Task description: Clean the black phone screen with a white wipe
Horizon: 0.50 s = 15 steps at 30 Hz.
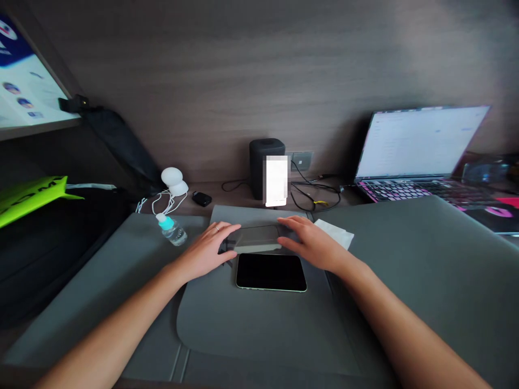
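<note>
A clear, phone-sized piece with a pale front edge (257,248) lies between my two hands; I cannot tell whether it is a case or a cover. At its left end is my left hand (211,246), wearing a ring, thumb and fingers spread apart. My right hand (310,243) is at the opposite end, its thumb and fingertips against or very close to the edge, also spread. Just in front, a phone (271,272) lies flat with a dark screen, apart from both hands. All this rests on a grey mat (259,329).
A small bottle with a turquoise collar (172,229) lies tilted at left. White wipes or paper (335,233) sit beyond my right wrist. Behind are a black speaker (257,167), a white round device (172,178), a black fob (201,199), cables (324,200) and an open laptop (421,146).
</note>
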Each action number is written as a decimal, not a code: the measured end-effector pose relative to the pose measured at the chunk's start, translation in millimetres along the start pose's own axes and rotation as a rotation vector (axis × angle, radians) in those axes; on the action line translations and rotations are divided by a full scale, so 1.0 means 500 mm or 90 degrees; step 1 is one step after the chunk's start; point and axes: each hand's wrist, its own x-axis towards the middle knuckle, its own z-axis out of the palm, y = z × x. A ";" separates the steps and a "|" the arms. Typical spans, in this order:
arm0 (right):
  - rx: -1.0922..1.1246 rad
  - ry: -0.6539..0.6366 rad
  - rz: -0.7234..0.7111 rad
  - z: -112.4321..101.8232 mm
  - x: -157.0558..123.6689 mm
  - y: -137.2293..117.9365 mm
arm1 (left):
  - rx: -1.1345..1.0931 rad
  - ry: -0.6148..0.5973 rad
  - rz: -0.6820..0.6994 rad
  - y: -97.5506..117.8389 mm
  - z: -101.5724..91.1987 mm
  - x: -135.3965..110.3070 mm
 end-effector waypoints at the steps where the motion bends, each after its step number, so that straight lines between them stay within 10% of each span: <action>1: -0.005 -0.005 0.005 0.007 0.002 -0.002 | -0.001 0.002 0.000 0.001 0.000 0.000; 15: 0.292 0.041 0.128 0.051 0.037 0.003 | -0.004 0.010 0.007 0.004 0.000 0.001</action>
